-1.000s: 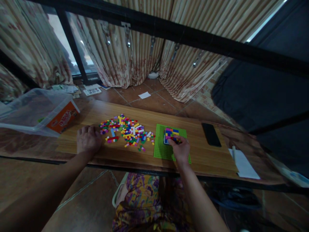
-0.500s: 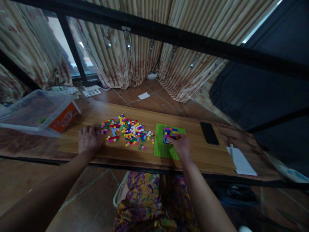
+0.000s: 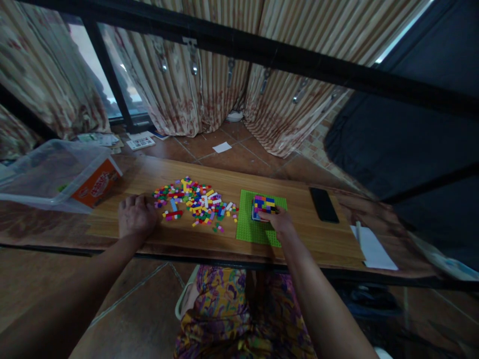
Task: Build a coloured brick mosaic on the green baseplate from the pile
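My right hand [image 3: 281, 222] is at the near right side of a block of stacked toy bricks [image 3: 263, 203], its thumb and fingers closed on the edge. The block is topped in blue, yellow, purple and red, with a pale lower edge. It sits on a green studded baseplate [image 3: 245, 227]; my fingers hide its near right corner. My left hand [image 3: 136, 217] rests on the wooden board with its fingers curled under, left of a spread of loose bricks [image 3: 204, 202]. Nothing shows in it.
A clear plastic bin [image 3: 56, 197] with an orange label stands at the left. Right of the baseplate lies a black phone [image 3: 324, 205]. White paper [image 3: 377, 252] with a pen-like stick [image 3: 358, 232] is at the right end of the wooden board [image 3: 314, 244].
The view has shifted slightly. My right fingers have slid down toward the block's near right edge, showing more of its top. My left hand stays in place on the board.
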The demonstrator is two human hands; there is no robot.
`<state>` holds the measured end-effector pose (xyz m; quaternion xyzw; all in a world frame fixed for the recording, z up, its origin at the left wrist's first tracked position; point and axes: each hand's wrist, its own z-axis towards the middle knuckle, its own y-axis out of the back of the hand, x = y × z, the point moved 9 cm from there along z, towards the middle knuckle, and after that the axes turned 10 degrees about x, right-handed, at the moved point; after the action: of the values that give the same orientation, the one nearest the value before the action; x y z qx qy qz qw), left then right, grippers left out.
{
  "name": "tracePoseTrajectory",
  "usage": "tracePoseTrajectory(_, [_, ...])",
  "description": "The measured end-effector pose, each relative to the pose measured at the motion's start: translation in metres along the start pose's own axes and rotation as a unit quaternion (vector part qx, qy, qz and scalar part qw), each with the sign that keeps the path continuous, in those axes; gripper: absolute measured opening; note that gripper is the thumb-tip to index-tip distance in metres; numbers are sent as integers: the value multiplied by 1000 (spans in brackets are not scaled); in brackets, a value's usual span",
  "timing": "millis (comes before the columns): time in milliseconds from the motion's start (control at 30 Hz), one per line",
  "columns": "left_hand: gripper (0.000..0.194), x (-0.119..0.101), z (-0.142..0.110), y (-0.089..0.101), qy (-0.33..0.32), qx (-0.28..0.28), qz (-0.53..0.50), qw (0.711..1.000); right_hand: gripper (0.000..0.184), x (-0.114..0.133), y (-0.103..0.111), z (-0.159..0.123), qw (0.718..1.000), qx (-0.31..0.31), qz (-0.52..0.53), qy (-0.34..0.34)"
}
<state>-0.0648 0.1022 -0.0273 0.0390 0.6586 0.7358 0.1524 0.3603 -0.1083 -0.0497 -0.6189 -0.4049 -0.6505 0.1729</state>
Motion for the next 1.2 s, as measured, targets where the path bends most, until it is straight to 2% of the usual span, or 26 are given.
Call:
tracePoseTrajectory(100, [44,0,-1,1,-3,-11,2,1000,47,-8,-6,0,996,26,46,-66])
tracePoseTrajectory(333, [47,-1,0,1,-3,-5,2,1000,49,-1,-3,-4,993,60,68,-80])
tracePoseTrajectory(533, [43,0,-1,1,-15,-14,1,1000,48,3,1,-8,994,59,59,-74])
tracePoseTrajectory(667, [45,0,1,-2,-8,-10,35,999,57,1,-1,-9,996,44,37,-66])
tracePoseTrajectory(867, [47,0,1,-2,-12,-14,39,999,61,6,4,-16,997,-34,-63,-37])
tracePoseTrajectory(1033, [48,0,0,0,-8,-19,35,999,60,11,0,-18,991,-48,-121,-5])
tracePoseTrajectory(1200, [48,1,1,-2,-3,-12,38,999,53,11,1,-18,996,-28,-87,-11])
